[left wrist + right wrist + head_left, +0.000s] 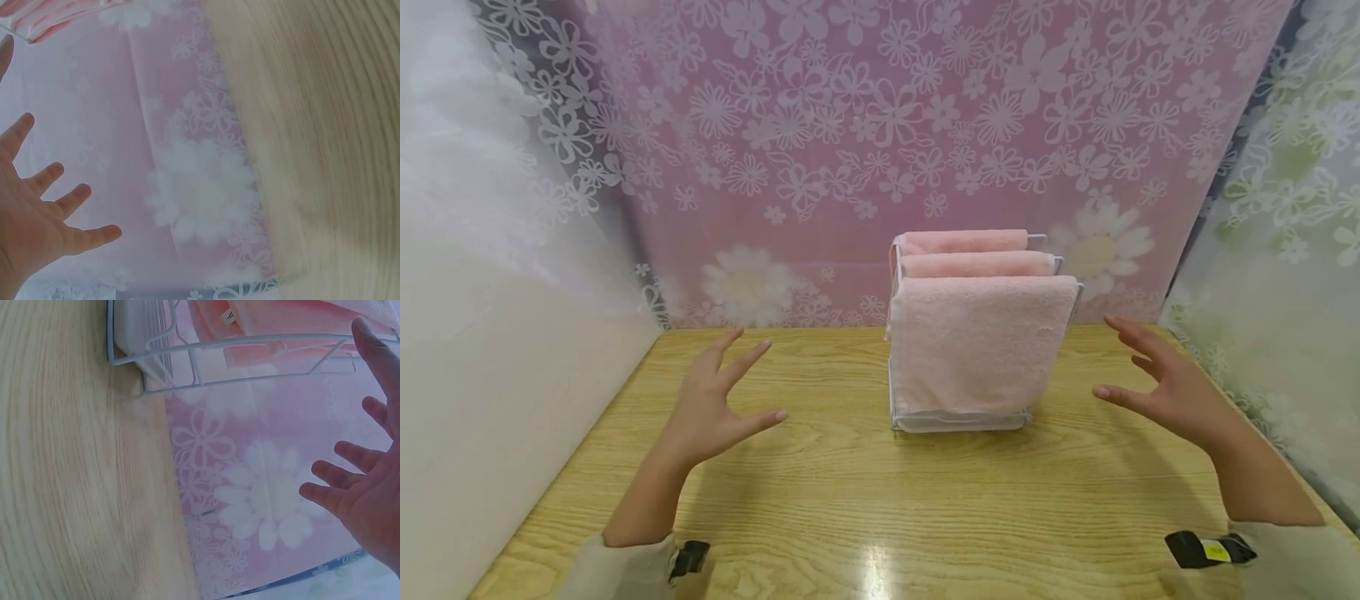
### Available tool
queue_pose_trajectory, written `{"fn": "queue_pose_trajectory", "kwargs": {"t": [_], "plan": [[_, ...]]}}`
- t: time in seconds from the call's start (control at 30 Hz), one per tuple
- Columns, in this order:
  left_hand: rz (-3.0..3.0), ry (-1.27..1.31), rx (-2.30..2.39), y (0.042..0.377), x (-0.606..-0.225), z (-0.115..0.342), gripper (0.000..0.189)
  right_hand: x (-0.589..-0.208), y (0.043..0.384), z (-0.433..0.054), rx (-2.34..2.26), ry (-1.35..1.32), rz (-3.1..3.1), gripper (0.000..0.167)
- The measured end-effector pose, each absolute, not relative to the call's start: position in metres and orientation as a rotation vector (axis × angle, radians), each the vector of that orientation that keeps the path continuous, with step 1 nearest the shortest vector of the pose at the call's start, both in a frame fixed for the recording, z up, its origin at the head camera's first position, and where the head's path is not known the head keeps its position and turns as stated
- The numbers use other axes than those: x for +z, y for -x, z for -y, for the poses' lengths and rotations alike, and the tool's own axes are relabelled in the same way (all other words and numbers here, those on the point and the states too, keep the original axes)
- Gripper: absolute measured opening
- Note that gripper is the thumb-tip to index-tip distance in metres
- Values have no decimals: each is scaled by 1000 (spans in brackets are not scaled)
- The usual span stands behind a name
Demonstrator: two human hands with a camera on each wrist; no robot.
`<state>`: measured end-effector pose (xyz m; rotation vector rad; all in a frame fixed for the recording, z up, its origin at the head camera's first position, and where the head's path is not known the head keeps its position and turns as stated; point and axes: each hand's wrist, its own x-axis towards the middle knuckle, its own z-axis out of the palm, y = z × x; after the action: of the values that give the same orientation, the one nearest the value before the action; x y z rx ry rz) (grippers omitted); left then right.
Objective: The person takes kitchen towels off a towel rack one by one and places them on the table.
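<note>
A white wire rack (250,342) stands on the wooden table, right of the middle in the head view. Three pink towels (981,346) hang folded over its bars, one behind another, and the front one covers most of the rack. To the left of it, my left hand (707,404) hovers with fingers spread and touches nothing. On the other side, close to the rack, my right hand (1172,392) is held with its fingers apart, also holding nothing. A small white label (227,316) shows on one towel in the right wrist view.
The wooden table (820,500) runs back to a pink flowered curtain (850,167). A pale sheet (512,292) closes off the left side, and a flowered one (1292,275) the right. A white tray (962,423) forms the rack's base.
</note>
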<state>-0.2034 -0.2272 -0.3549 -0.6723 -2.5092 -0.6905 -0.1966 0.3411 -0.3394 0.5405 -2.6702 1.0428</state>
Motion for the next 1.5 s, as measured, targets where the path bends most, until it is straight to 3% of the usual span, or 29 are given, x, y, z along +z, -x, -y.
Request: {"fn": "queue_pose_trajectory", "kwargs": {"t": [0.33,0.97,1.5], "plan": [[2484,728,-834,203,-345,206,88,-335,200,-328,1147,-533,2595,91],[2371,845,-952,208,-325,173,85,-337,211,-311,1481,-727,2282,64],[2289,980,-1022,212,-311,143,85,-337,218,-298,1857,-708,2074,50]]}}
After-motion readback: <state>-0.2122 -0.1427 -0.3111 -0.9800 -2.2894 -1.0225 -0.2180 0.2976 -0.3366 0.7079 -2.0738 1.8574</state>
